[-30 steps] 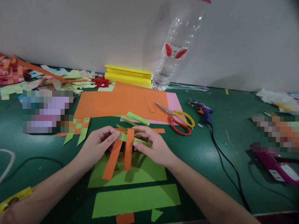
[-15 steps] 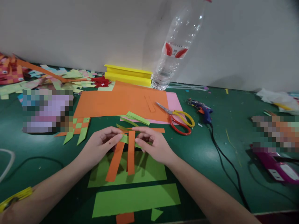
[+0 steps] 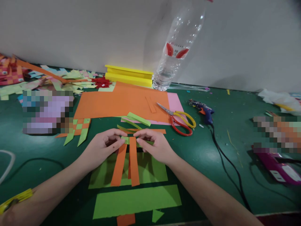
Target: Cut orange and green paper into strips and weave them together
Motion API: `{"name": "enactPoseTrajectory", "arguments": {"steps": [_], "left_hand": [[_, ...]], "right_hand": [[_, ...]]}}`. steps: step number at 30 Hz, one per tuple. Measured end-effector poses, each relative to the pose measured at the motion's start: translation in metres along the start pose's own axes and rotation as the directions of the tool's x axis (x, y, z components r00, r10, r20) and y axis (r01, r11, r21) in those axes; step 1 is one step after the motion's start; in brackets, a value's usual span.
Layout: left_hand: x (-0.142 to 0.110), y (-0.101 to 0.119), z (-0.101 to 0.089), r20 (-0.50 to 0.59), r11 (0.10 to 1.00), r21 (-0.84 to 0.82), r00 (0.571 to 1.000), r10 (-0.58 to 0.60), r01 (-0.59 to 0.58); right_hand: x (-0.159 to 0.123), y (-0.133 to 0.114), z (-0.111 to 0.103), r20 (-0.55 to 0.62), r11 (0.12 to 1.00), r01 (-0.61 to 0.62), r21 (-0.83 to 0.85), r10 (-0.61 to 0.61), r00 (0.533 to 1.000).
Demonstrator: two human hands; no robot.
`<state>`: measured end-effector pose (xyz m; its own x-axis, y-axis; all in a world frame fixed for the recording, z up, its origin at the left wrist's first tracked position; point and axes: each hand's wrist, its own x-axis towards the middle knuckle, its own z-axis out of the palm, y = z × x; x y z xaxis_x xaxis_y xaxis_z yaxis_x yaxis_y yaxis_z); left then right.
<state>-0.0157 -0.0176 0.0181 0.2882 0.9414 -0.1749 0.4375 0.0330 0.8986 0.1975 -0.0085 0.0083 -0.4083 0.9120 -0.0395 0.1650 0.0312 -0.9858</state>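
Note:
Between my hands is a small weave of orange paper strips (image 3: 134, 163) and a green paper strip (image 3: 126, 140). My left hand (image 3: 105, 144) pinches the left side of it, thumb in front and index finger along the top. On the other side, my right hand (image 3: 154, 144) pinches the green strip's right part with thumb and index finger. The orange strips hang down toward me, over a green paper sheet (image 3: 150, 169) on the table. Loose green strips (image 3: 138, 119) and an orange strip (image 3: 160, 131) lie just behind my fingers.
Scissors (image 3: 181, 122) rest on orange paper (image 3: 101, 103), with a glue gun (image 3: 204, 111) and its cord to the right. A plastic bottle (image 3: 176, 50) leans against the wall by a yellow folded piece (image 3: 129, 77). A woven piece (image 3: 81, 127) lies left; a green strip sheet (image 3: 138, 201) lies nearest.
My fingers have drawn closer together over the weave. The hanging orange strips have shifted slightly down and right, and their tops now sit lower between my fingertips.

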Motion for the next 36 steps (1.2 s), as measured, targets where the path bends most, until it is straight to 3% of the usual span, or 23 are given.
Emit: {"name": "enactPoseTrajectory", "arguments": {"steps": [28, 36], "left_hand": [[-0.0013, -0.0026, 0.0041, 0.100, 0.999, 0.001, 0.994, 0.037, -0.037], [-0.0030, -0.0002, 0.0065, 0.112, 0.999, 0.020, 0.993, 0.023, -0.025]], "right_hand": [[-0.0026, 0.0018, -0.0001, 0.008, 0.983, 0.070, -0.169, -0.070, 0.998], [-0.0071, -0.0054, 0.0034, 0.010, 0.946, 0.212, -0.247, -0.216, 0.976]]}}
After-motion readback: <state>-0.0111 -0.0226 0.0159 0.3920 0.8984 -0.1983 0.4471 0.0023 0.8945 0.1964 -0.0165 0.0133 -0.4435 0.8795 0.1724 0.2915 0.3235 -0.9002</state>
